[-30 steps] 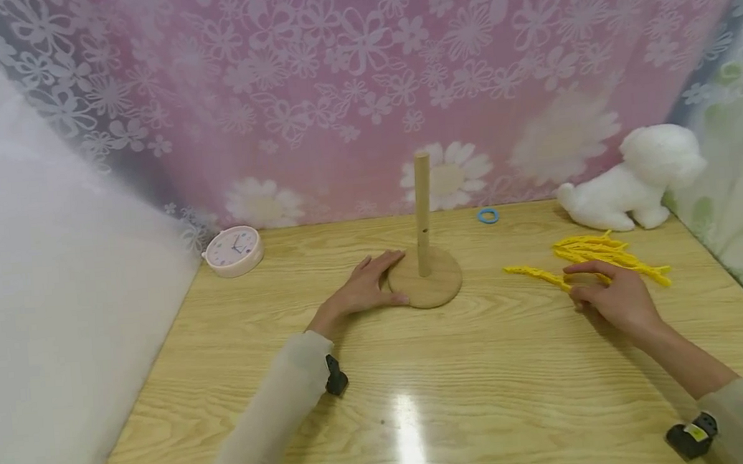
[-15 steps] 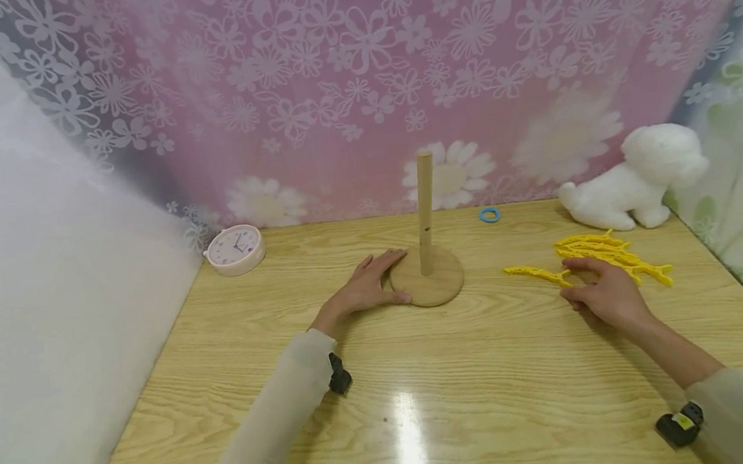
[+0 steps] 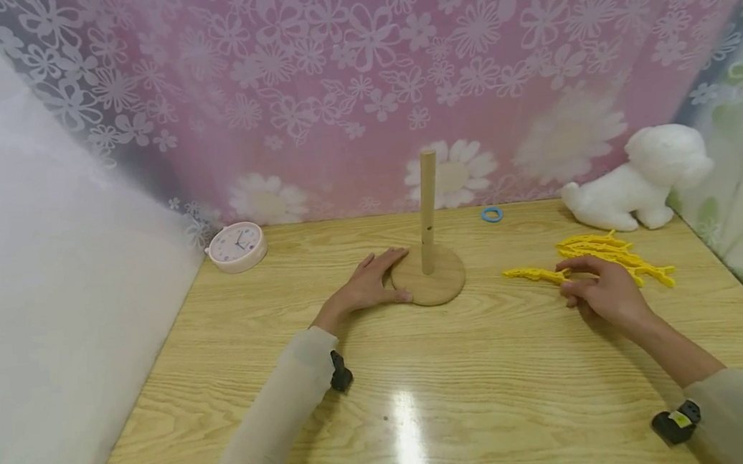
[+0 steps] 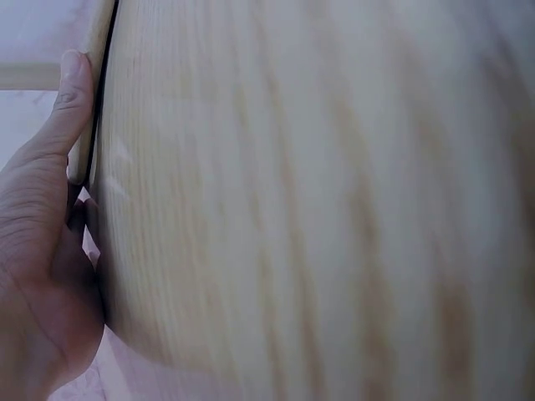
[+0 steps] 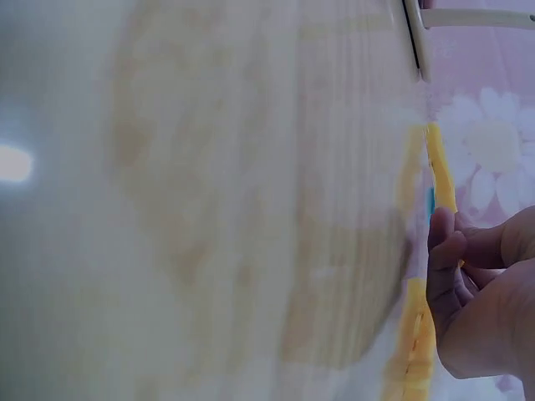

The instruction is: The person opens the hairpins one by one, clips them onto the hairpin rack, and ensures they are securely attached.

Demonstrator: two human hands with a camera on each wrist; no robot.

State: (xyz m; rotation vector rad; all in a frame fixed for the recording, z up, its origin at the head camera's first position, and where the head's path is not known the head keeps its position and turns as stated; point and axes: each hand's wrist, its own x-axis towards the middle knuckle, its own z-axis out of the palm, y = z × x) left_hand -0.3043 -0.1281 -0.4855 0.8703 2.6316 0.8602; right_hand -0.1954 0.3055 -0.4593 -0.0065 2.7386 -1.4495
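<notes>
A wooden stand has an upright post [image 3: 429, 210] on a round base [image 3: 436, 288]. My left hand [image 3: 369, 284] holds this base at its left side, thumb at the near rim and fingers along the far left rim. In the left wrist view the thumb [image 4: 71, 92] lies against the disc's edge. Over on the right, my right hand [image 3: 609, 294] pinches a yellow branch-shaped piece [image 3: 532, 273] by its right end between thumb and fingers. Its thin tip points left toward the stand. The right wrist view shows the yellow piece [image 5: 440, 163] rising out of the fingers.
Several more yellow branch pieces [image 3: 595, 246] lie in a pile just behind the right hand. A blue ring [image 3: 492, 214] lies near the back edge. A white plush dog [image 3: 642, 181] sits at the back right, a pink clock [image 3: 237, 247] at the back left.
The right hand has shifted slightly left, and its fingertips have closed over the forked right end of the yellow piece, which has turned a little. The left hand stays on the base.
</notes>
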